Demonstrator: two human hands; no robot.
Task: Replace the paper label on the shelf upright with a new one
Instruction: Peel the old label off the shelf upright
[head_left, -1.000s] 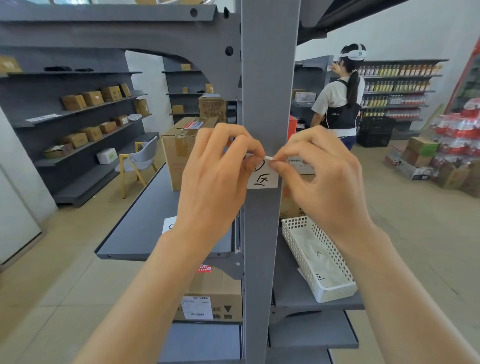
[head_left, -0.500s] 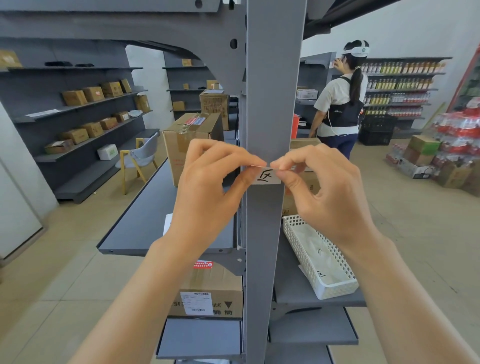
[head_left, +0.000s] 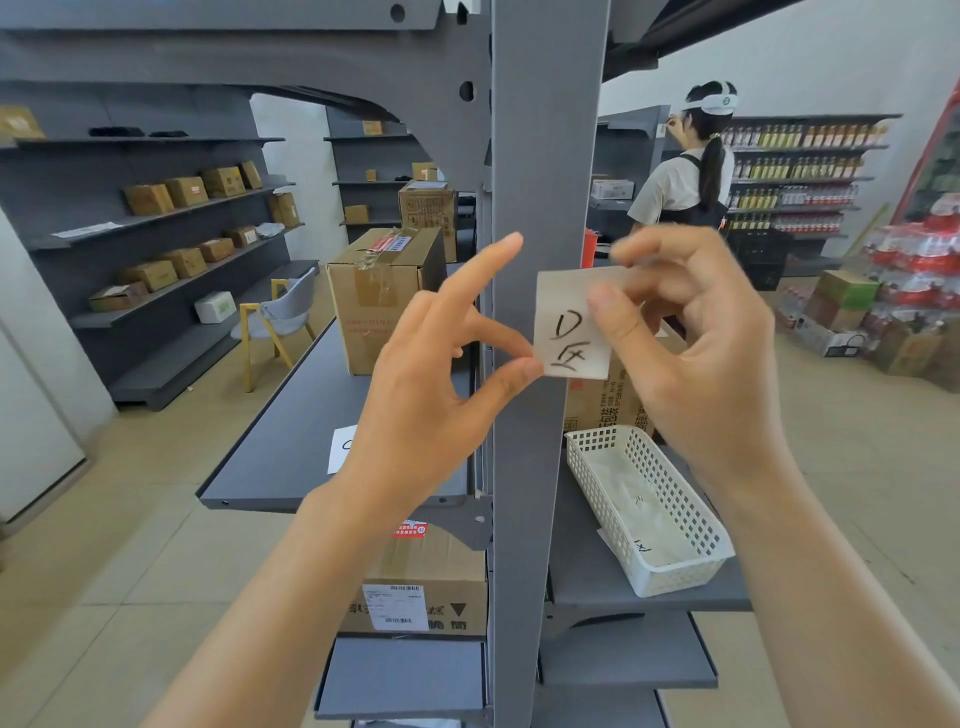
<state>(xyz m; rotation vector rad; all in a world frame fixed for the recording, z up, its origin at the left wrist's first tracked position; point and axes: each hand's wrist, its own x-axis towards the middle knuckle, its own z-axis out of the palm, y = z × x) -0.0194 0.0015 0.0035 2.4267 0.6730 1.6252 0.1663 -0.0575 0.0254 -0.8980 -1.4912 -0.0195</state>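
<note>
A grey shelf upright (head_left: 545, 156) runs down the middle of the view. In front of it, off its face and shifted right, is a white paper label (head_left: 569, 332) with black handwriting. My right hand (head_left: 691, 332) pinches the label's right side between thumb and fingers. My left hand (head_left: 441, 364) pinches its lower left corner with thumb and middle finger, index finger stretched up. The upright's face where the label sat is bare.
A white perforated basket (head_left: 670, 566) holding paper slips sits on the grey shelf right of the upright. Cardboard boxes (head_left: 384, 296) stand on the left shelf (head_left: 280, 457), beside a white paper (head_left: 340, 449). A person (head_left: 691, 171) stands at far shelves.
The label was on the upright with both hands at its top edge; it then peeled downward and now is off the upright, held in the air, moved right.
</note>
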